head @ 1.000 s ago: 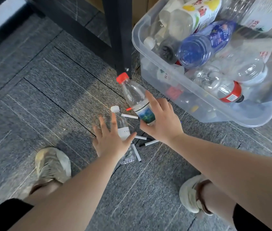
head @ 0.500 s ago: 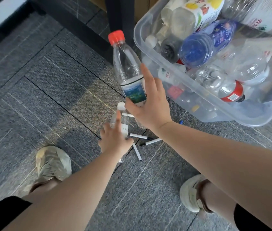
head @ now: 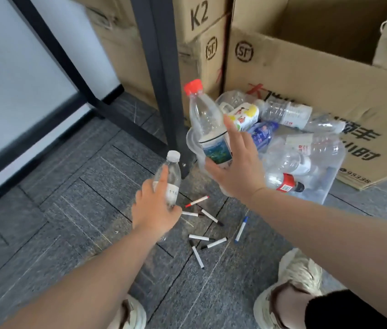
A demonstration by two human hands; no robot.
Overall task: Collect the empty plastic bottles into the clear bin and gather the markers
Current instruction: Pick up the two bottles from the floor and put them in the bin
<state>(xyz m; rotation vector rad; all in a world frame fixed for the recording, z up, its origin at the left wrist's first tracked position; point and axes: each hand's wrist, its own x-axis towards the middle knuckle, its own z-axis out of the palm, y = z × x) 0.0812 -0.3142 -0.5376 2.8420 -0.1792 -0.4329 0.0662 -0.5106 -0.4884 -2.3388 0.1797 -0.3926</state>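
The lower part of the white-capped bottle was hidden behind the left hand, whose fingers covered part of its label, and the small print there was too small to read. The right hand hid the base of the red-capped bottle. At centre right, the clear bin showed only part of its rim; how many bottles lay inside could not be counted. The cardboard boxes were cut off by the top and right edges. One marker perhaps ran under the left hand.
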